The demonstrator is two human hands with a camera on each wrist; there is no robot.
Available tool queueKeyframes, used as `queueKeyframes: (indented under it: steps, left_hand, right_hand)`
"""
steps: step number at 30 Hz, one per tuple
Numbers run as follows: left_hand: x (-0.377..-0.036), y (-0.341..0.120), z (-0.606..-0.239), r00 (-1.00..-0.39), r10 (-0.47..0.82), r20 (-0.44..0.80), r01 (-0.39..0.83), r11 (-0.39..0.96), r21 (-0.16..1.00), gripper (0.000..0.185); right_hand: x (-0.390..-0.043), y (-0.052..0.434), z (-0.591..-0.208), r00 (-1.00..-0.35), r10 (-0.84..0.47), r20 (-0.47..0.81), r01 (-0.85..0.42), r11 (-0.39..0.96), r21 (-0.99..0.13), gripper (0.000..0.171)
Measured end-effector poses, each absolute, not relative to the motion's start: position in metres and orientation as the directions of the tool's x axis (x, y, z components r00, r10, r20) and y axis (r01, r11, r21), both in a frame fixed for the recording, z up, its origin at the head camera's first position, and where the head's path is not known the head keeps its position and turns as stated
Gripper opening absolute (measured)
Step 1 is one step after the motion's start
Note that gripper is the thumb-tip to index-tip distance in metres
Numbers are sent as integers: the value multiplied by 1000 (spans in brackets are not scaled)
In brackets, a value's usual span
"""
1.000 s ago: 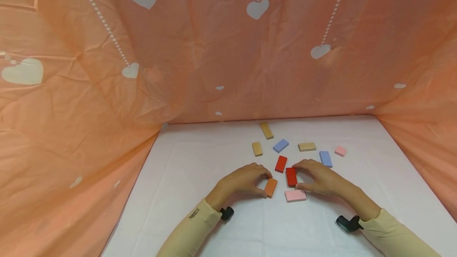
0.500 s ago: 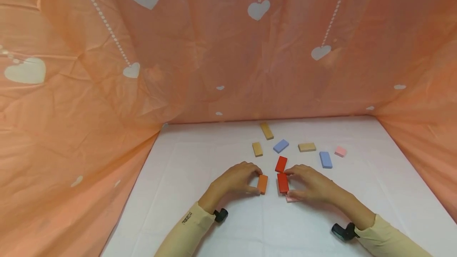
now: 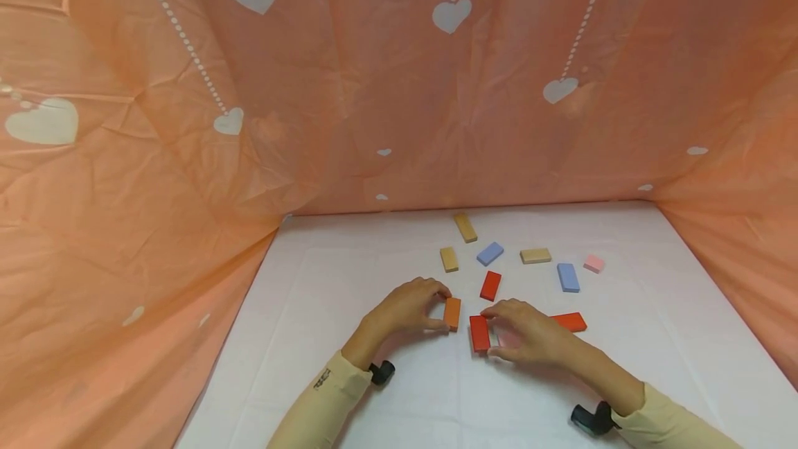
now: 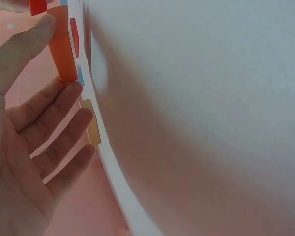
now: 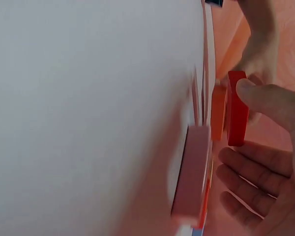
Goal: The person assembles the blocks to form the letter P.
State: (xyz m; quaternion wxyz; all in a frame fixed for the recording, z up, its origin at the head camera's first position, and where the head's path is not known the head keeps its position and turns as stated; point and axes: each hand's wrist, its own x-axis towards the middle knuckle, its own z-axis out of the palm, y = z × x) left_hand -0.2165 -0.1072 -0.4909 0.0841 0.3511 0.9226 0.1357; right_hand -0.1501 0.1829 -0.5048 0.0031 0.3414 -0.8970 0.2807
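My left hand (image 3: 406, 308) pinches an orange block (image 3: 451, 314) by its ends, between thumb and index finger. In the left wrist view the other fingers extend loosely beside that block (image 4: 63, 49). A red block (image 3: 479, 334) is pinched the same way by my right hand (image 3: 530, 335), just right of the orange one, with a gap between them. Both held blocks appear raised off the table in the wrist views. Behind the right fingers lies a pink block (image 5: 191, 172), mostly hidden in the head view. An orange-red block (image 3: 570, 322) lies partly covered by the right hand.
Farther back on the white table (image 3: 349, 255) lie a red block (image 3: 490, 285), two blue blocks (image 3: 490, 253), several tan blocks (image 3: 465, 227) and a small pink block (image 3: 594, 264). A peach cloth (image 3: 386, 89) with white hearts hangs behind and along both sides.
My right hand has carried the red block left and nearer to me, across the pink block. The left hand has shifted left with the orange block. The orange-red block has come into sight.
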Motion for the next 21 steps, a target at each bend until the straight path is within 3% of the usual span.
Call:
queueKeyframes:
  steps: [7, 14, 21]
  left_hand:
    - [-216, -108, -495, -744, 666, -58, 622, 721, 305, 57]
    - [-215, -108, -496, -747, 662, -60, 618, 725, 303, 57]
    - [-211, -106, -496, -757, 647, -87, 597, 740, 309, 56]
  right_hand:
    - [-139, 166, -507, -765, -631, 132, -597, 615, -515, 57]
    - [-127, 149, -507, -743, -651, 154, -625, 594, -506, 54]
    - [-118, 140, -509, -773, -622, 125, -583, 618, -527, 53]
